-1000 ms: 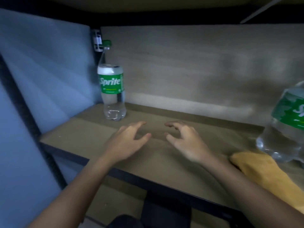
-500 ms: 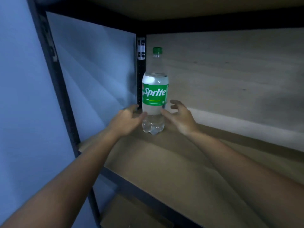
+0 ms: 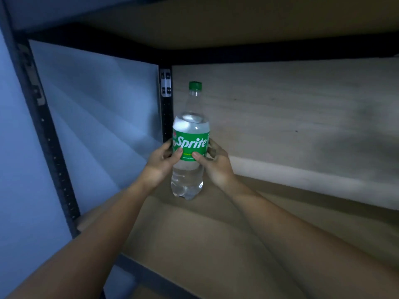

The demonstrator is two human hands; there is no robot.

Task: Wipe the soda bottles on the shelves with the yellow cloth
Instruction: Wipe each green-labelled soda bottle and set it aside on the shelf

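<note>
Two boards make the big shelf (image 3: 216, 244) in front of me, one under my arms and one over the top, with a dark post (image 3: 166, 117) in the back corner. My left hand (image 3: 160, 162) and right hand (image 3: 216, 167) both wrap round the Sprite bottle (image 3: 190, 147) at its green label, thumbs in front. Its green cap (image 3: 195, 85) points up, near the back left corner.

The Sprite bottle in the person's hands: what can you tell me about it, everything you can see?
The Sprite bottle is clear plastic with a green cap and a green label with white lettering. It stands upright near the shelf's back left corner, capped and filled with clear liquid up to its shoulder. The left hand and right hand grip it from either side, thumbs on the label. Whether its base rests on the shelf is unclear.
</note>
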